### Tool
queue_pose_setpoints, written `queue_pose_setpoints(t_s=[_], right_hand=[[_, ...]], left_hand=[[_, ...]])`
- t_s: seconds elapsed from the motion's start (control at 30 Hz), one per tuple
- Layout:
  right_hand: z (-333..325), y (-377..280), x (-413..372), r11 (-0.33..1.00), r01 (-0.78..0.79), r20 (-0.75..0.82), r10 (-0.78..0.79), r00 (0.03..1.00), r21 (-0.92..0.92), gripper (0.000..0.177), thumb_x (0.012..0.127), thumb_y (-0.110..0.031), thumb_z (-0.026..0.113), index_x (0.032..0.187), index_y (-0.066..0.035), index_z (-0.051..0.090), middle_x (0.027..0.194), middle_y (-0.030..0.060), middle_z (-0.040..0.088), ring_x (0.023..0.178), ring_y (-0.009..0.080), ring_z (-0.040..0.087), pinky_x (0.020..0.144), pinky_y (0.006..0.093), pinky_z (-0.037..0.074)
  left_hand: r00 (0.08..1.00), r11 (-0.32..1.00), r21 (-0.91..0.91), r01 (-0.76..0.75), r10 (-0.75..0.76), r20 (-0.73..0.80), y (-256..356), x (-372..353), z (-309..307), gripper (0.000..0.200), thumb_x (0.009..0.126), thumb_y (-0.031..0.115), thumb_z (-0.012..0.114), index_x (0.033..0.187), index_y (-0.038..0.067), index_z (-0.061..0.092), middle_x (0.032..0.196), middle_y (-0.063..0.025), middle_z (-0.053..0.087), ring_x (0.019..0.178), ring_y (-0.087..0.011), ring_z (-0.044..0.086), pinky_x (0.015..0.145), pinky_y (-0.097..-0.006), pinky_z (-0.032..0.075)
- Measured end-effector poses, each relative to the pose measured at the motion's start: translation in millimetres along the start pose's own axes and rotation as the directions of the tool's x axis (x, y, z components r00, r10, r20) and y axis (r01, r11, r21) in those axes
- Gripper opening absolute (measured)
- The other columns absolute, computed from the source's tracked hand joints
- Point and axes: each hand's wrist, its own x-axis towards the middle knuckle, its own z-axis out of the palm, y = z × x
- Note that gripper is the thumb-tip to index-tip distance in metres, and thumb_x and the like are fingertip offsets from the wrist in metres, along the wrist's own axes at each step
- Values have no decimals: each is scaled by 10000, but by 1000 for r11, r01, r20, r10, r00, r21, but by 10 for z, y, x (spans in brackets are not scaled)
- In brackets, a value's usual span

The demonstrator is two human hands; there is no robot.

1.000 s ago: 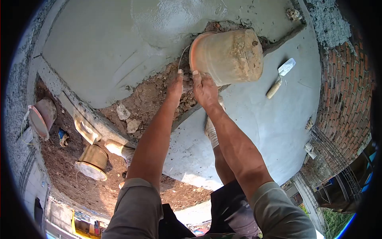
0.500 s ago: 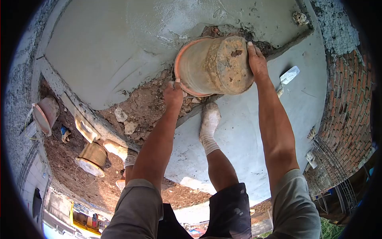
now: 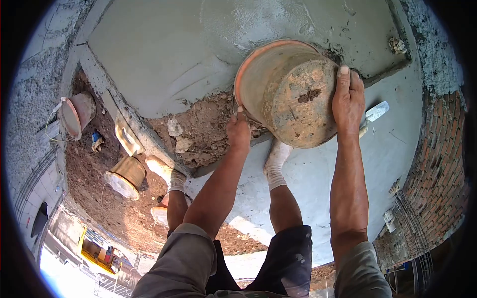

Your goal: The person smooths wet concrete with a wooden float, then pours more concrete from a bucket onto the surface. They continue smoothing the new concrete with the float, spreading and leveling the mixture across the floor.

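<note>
Between my hands a mud-caked bucket (image 3: 298, 94) is tipped over, its crusted bottom turned toward me and its orange rim facing the far side. My left hand (image 3: 239, 130) grips the rim at the lower left. Against the edge of the bucket's bottom, on the right, lies my right hand (image 3: 349, 99), thumb and fingers bent along it. The bucket's mouth is turned away, so its inside is hidden. Past it spreads smooth wet grey mortar (image 3: 149, 54), with a strip of rough rubble (image 3: 203, 124) on the near side.
A trowel (image 3: 376, 112) lies on the pale slab (image 3: 318, 188) right of my right hand. A plastering float (image 3: 128, 136) leans by the concrete edge at left. More buckets (image 3: 79, 114) stand on the soil. A brick wall (image 3: 437, 149) rises at right.
The bucket has tipped further and come nearer, showing more of its bottom. Both hands have moved right and down in view with it. The surroundings have shifted right as well.
</note>
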Motion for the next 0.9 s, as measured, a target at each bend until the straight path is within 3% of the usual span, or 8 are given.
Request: queue_pose_setpoints(t_s=[0.13, 0.27, 0.33, 0.4, 0.5, 0.63, 0.83, 0.9], right_hand=[[-378, -508, -385, 984, -110, 114, 95, 989, 140, 527, 1005, -490, 419, 1165, -21, 599, 1063, 200, 577, 1024, 368, 532, 934, 444, 408], [-548, -1078, -1042, 974, 105, 206, -147, 967, 199, 539, 989, -449, 471, 1249, 14, 558, 1101, 195, 557, 1055, 321, 512, 945, 435, 400], [-337, -1344, -1398, 958, 208, 259, -255, 931, 196, 561, 974, -455, 497, 1273, 18, 537, 1109, 200, 550, 1053, 333, 507, 942, 441, 402], [305, -1482, -1802, 962, 264, 287, -273, 918, 70, 562, 952, -476, 523, 1228, 13, 543, 1123, 239, 540, 1059, 391, 512, 929, 487, 407], [1491, -1107, -2244, 996, -8, 517, 53, 854, -89, 565, 952, -520, 485, 1112, 16, 558, 1127, 303, 529, 1074, 464, 497, 925, 534, 397], [1453, -887, -2547, 998, -27, 346, 42, 937, -50, 668, 958, -594, 409, 1160, 30, 539, 1140, 327, 528, 1097, 508, 474, 967, 540, 369], [184, -1423, -2196, 867, -336, 259, 251, 933, 367, 525, 1042, -426, 362, 1259, 34, 489, 1193, 168, 535, 1098, 253, 512, 971, 369, 399], [-61, -1646, -2205, 889, -307, 174, 262, 949, 340, 516, 1041, -425, 366, 1269, 25, 478, 1180, 157, 537, 1076, 228, 528, 944, 356, 426]], left_hand=[[999, 995, -89, -32, 30, -30, -109, -212, -432, 341, 992, 415, 524, 1078, 102, 625, 976, -32, 643, 797, -121, 573, 705, -294, 475], [964, 922, -293, -255, 216, -157, -163, -446, -1012, 344, 1013, 400, 500, 947, 79, 604, 707, 38, 560, 576, -35, 466, 514, -235, 382], [973, 878, -434, -202, 132, -187, -516, -131, -1473, 364, 1019, 408, 478, 1015, 76, 629, 770, 1, 621, 635, -114, 556, 575, -296, 449], [952, 963, -245, -113, 34, -305, -870, 256, -1914, 482, 985, 475, 473, 1011, 26, 646, 846, -87, 643, 741, -213, 591, 650, -348, 462], [858, 897, 347, 274, -65, -510, -1227, 720, -2495, 663, 934, 576, 465, 1006, -50, 671, 960, -219, 676, 898, -362, 643, 764, -427, 482], [867, 980, 197, -34, 127, -481, -1040, 561, -2623, 573, 960, 511, 479, 1072, -20, 664, 961, -230, 698, 906, -380, 664, 795, -434, 492], [922, 925, 240, -294, 341, -185, 103, -1, -2338, 382, 1001, 358, 532, 1067, -4, 638, 910, -70, 670, 845, -124, 547, 782, -310, 469], [909, 885, 336, -323, 389, -148, 188, -43, -2239, 433, 989, 419, 487, 1024, 13, 632, 909, -178, 665, 856, -324, 592, 784, -406, 473]])
